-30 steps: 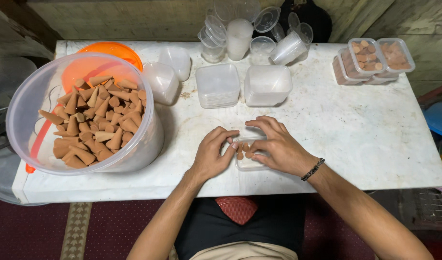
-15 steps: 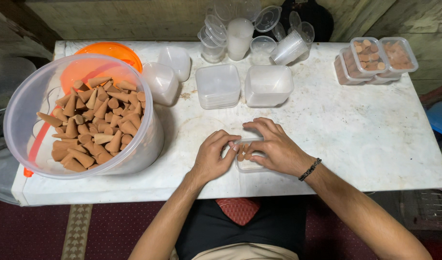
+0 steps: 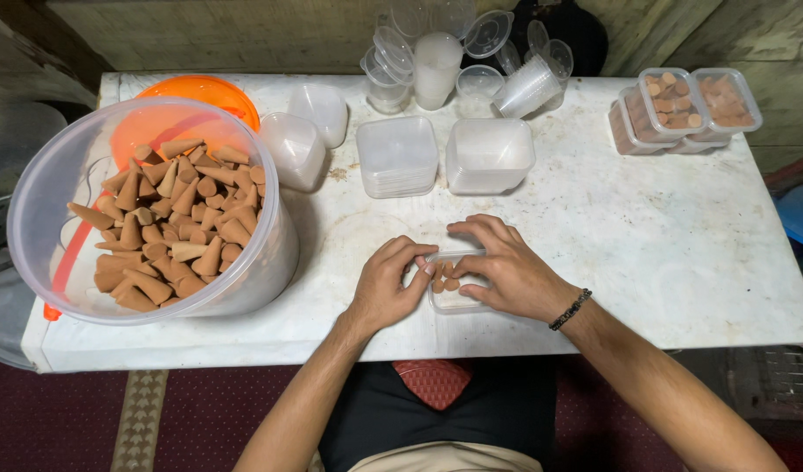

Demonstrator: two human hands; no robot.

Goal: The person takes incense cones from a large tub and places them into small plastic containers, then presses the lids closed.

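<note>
left hand (image 3: 385, 281), right hand (image 3: 504, 267) together on small clear box (image 3: 454, 299) | brown cones (image 3: 445, 280) inside

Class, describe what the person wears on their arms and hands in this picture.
Both arms are bare to past the elbow, with no sleeves in view and no gloves. The left hand carries nothing on its wrist or fingers. The right hand has a dark beaded bracelet around the wrist. No rings or watch show.

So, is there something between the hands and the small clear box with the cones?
Nothing visible. The left hand and the right hand both rest on the small clear box, fingertips over the few brown cones standing inside it.
</note>
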